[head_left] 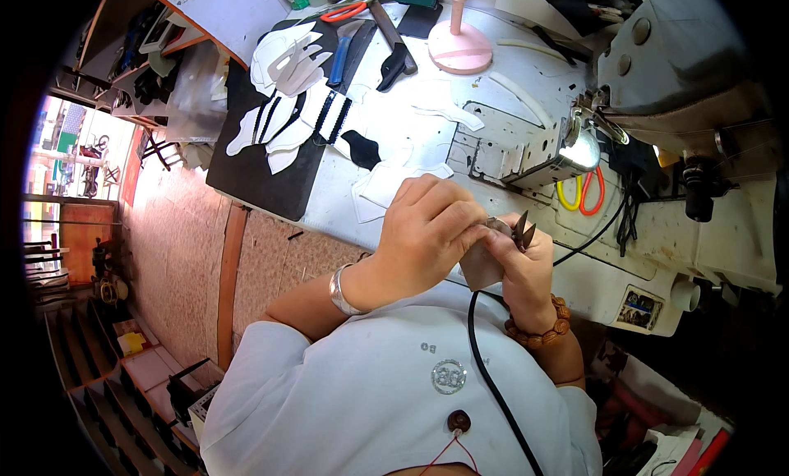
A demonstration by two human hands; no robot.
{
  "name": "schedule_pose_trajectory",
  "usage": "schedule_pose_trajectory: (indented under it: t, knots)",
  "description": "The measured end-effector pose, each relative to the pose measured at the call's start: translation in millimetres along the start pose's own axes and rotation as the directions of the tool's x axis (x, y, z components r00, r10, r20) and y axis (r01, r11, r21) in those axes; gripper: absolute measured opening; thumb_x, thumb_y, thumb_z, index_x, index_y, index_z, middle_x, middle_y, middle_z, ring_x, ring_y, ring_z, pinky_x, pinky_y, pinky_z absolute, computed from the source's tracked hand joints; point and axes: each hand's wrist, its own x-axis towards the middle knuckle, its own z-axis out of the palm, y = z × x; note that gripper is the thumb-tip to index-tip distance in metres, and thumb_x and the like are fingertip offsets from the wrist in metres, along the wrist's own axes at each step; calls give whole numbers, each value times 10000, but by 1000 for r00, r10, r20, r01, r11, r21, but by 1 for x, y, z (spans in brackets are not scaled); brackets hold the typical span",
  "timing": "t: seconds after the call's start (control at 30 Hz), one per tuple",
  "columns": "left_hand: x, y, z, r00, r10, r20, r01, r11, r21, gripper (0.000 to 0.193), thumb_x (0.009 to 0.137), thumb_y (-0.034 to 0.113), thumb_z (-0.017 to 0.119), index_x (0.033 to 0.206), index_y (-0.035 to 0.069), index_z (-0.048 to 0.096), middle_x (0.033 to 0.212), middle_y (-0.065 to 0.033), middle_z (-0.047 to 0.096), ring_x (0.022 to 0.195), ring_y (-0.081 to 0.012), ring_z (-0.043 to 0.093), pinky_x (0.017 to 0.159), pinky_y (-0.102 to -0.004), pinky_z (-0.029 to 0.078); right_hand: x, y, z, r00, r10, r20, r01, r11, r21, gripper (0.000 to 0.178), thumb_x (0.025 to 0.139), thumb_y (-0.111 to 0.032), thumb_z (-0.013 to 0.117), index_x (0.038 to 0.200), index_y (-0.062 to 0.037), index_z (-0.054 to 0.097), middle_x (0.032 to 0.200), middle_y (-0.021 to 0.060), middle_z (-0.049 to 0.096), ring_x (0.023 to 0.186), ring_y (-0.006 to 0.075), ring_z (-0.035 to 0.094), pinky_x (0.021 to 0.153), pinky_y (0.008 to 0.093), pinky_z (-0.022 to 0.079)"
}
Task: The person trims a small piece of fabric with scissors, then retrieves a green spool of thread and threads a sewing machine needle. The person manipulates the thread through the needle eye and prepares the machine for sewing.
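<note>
Close in front of my chest, both hands meet at a small beige-grey flat piece (482,268). My left hand (429,228) is closed, its thumb and fingertips pinching the upper edge of that piece. My right hand (528,271) is closed round a small pair of scissors (523,229), whose pointed blades stick up past the fingers. Its thumb presses on the same piece, next to my left thumb. The scissors' handles are hidden in the palm. White cut pieces (399,184) lie on the table just beyond my left hand.
A sewing machine (534,160) with a lit lamp fills the right. Yellow-and-red-handled scissors (581,190) lie beside it. On a black mat (246,168) are white and black cut pieces, with a hammer (393,41) and pink stand (460,49) behind. A black cable (485,369) crosses my shirt.
</note>
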Motion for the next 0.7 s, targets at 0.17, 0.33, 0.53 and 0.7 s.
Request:
schedule_pose_trajectory:
  t: [0.17, 0.33, 0.53, 0.7]
  knots:
    - [0, -1, 3, 994, -32, 106, 33, 999, -4, 185, 704, 31, 687, 834, 78, 563, 807, -53, 562, 766, -233, 520, 693, -329, 396, -3, 4, -3, 997, -65, 37, 71, 979, -193, 142, 880, -105, 586, 922, 27, 617, 782, 7, 614, 686, 41, 517, 610, 191, 434]
    - [0, -23, -3, 967, -236, -96, 211, 954, -212, 145, 767, -23, 598, 870, 32, 511, 781, -99, 504, 746, -240, 491, 714, -308, 399, -2, -1, -1, 996, 87, 3, -87, 995, 50, 128, 857, -88, 601, 906, 29, 614, 795, 35, 623, 694, 62, 545, 626, 210, 450]
    - [-7, -19, -19, 992, -100, 77, 102, 994, -23, 145, 744, 60, 678, 820, 60, 554, 824, -63, 566, 768, -237, 516, 701, -326, 388, 3, 2, -2, 968, 250, -6, -237, 925, 296, 130, 834, -90, 619, 898, 23, 608, 787, 40, 618, 686, 80, 565, 629, 216, 458]
    - [-5, -9, -9, 993, -43, 107, 46, 999, -22, 207, 664, 70, 731, 812, 90, 587, 815, -33, 580, 779, -225, 519, 698, -333, 381, -1, 3, -1, 991, 132, 32, -134, 989, 68, 126, 853, -95, 607, 897, 22, 620, 760, 17, 603, 668, 52, 521, 609, 205, 439]
